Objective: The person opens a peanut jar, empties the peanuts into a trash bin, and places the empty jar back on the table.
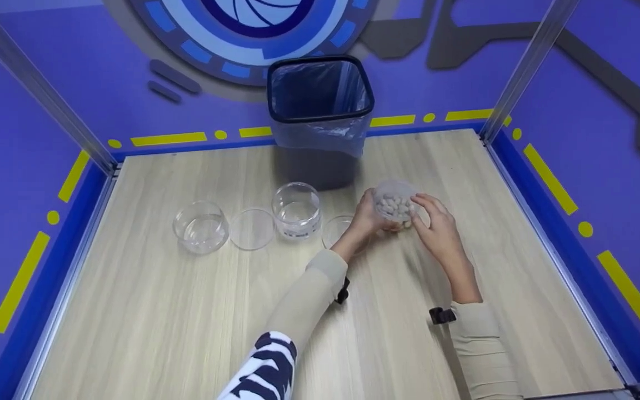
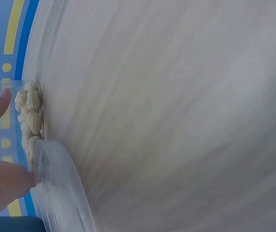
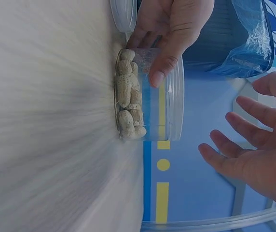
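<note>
A clear plastic jar (image 1: 392,199) with peanuts (image 3: 127,92) at its bottom stands on the table, right of the middle. A cloudy, lid-like rim (image 3: 176,99) tops it in the right wrist view. My left hand (image 1: 371,215) grips the jar's left side, with the thumb along its wall. Over the jar's top and right side, my right hand (image 1: 441,229) has its fingers spread; the right wrist view shows a gap between them and the jar. A clear round lid (image 2: 63,191) lies beside the jar, partly hidden by my left hand in the head view.
Farther left stand two open clear jars (image 1: 296,214) (image 1: 201,229), with another clear lid (image 1: 252,229) flat between them. Behind is a dark bin (image 1: 317,161) lined with a clear bag. Blue panels (image 1: 592,166) wall the table (image 1: 186,333) at the back and sides.
</note>
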Tool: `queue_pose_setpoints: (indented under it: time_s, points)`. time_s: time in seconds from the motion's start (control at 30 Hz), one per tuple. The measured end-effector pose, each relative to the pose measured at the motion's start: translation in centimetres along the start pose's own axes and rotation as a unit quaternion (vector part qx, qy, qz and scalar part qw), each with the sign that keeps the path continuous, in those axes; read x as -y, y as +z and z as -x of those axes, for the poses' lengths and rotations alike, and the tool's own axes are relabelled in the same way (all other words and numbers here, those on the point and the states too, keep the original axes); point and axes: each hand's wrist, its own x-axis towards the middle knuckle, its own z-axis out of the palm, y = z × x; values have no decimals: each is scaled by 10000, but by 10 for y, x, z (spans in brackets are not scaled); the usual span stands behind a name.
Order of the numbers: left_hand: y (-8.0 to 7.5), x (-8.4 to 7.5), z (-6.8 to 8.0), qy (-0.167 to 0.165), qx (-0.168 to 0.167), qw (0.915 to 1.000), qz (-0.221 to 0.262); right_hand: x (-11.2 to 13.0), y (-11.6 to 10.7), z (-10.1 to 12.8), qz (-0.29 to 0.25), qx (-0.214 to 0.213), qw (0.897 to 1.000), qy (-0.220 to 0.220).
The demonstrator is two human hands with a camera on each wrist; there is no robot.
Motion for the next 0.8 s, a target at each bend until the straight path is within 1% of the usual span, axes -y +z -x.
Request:
queue_pose_setpoints:
  time_s: [0.13, 0.3, 0.37, 0.47, 0.57, 0.63, 0.7, 0.8]
  points:
    - [-6, 5, -2, 161, 64, 9998, -71, 1, 1, 0, 1, 8, 10000, 59]
    - [-13, 13, -5, 415, 112, 9990, 75, 4, 0, -1, -57, -63, 10000, -3]
    - [-16, 15, -5, 449, 59, 9990, 43, 5, 0, -2, -77, -71, 9999, -30]
    - [-19, 17, -5, 425, -99, 9990, -134, 6, 1, -2, -77, -69, 9999, -31]
    - [-23, 15, -4, 436, -243, 9982, -336, 7, 2, -1, -83, -67, 9999, -19]
    - [-25, 11, -3, 537, -321, 9969, -472, 8, 2, -1, -72, -85, 9999, -25]
    - [-28, 7, -3, 677, -408, 9950, -603, 10, 3, -2, -90, -98, 9999, -40]
    - [-33, 0, -3, 980, -540, 9907, -778, 14, 2, -5, -107, -127, 9998, -63]
